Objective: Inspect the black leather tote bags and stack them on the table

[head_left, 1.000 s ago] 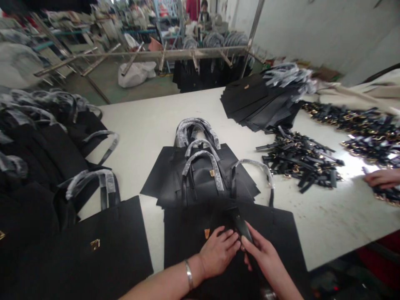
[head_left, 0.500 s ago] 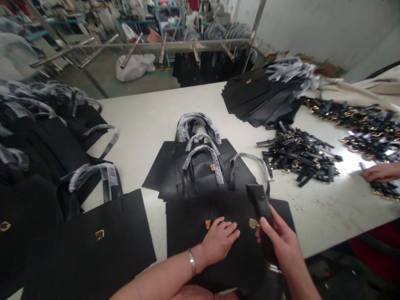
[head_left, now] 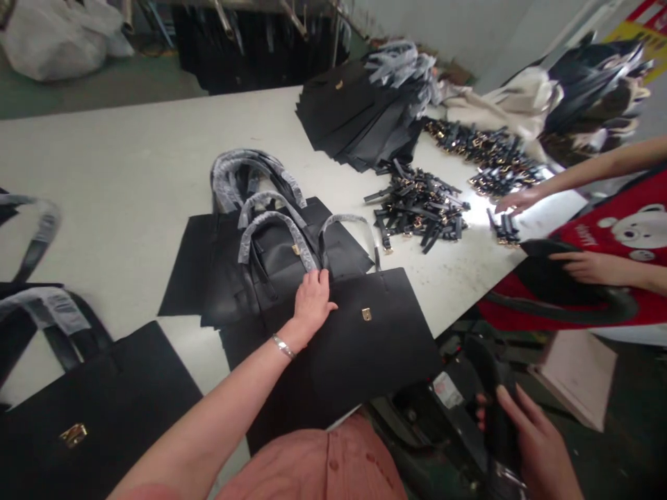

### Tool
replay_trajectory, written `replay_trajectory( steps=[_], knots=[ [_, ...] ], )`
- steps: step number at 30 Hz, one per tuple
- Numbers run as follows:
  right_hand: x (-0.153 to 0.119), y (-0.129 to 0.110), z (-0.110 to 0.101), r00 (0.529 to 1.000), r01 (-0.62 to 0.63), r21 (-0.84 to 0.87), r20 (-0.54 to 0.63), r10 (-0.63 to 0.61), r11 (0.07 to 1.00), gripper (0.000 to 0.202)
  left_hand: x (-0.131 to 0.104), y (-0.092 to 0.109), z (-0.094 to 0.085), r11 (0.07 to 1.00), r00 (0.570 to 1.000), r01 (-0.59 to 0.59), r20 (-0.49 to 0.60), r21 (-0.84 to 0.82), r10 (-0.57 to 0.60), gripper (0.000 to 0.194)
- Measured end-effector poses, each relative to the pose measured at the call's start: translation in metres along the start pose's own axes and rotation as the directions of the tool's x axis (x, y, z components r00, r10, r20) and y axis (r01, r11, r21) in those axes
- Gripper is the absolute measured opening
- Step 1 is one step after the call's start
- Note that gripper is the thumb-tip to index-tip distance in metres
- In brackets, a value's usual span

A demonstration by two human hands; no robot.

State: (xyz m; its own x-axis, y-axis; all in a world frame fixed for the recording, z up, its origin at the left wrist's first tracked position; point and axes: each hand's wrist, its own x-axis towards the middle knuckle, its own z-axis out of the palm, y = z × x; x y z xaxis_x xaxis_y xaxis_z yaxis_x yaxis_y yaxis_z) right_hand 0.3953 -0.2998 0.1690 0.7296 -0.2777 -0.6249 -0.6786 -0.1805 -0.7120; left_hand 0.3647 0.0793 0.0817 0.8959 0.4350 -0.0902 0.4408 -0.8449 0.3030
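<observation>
My left hand [head_left: 313, 303] lies on the upper edge of a black handbag panel [head_left: 359, 354], fingers flat and thumb apart, its fingertips at the foot of a plastic-wrapped handle [head_left: 278, 232]. A gold clasp plate [head_left: 366, 314] sits on the panel to the right of this hand. At the lower right, off the table, my right hand [head_left: 536, 434] is closed around a long black piece [head_left: 500, 417] with a shiny band near its lower end. Blur hides what kind of thing it is. More black bag pieces [head_left: 190, 267] lie stacked beyond the panel.
Another black bag [head_left: 104, 389] lies at the left. Fanned panels [head_left: 359, 114] and a heap of black straps with gold fittings [head_left: 420, 205] cover the table's [head_left: 130, 149] far right. A co-worker's hand [head_left: 521, 200] reaches to straps; their other hand [head_left: 599, 267] holds a black piece.
The view has swung right, bringing the co-worker into sight. My left hand has moved up to the panel's top edge. My right hand has carried the black piece off the bag, past the table edge.
</observation>
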Motion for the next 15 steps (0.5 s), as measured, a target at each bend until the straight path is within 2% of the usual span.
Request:
replay_trajectory(
  steps=[5,11,15],
  knots=[
    [-0.009,0.023,-0.002,0.991,-0.101,0.005,0.087,0.101,0.995,0.098,-0.008,-0.017,-0.008,0.985,0.969,0.175,0.18,-0.004,-0.172,0.042],
    [-0.009,0.037,0.005,0.967,-0.19,0.068,0.187,0.174,0.979,0.102,-0.028,-0.032,-0.012,0.97,0.966,0.238,0.113,-0.049,-0.231,0.031],
    [-0.005,0.043,0.013,0.952,-0.183,0.049,0.26,0.164,0.982,0.089,-0.036,-0.039,-0.01,0.961,0.964,0.257,0.096,-0.102,-0.248,0.028]
  ],
)
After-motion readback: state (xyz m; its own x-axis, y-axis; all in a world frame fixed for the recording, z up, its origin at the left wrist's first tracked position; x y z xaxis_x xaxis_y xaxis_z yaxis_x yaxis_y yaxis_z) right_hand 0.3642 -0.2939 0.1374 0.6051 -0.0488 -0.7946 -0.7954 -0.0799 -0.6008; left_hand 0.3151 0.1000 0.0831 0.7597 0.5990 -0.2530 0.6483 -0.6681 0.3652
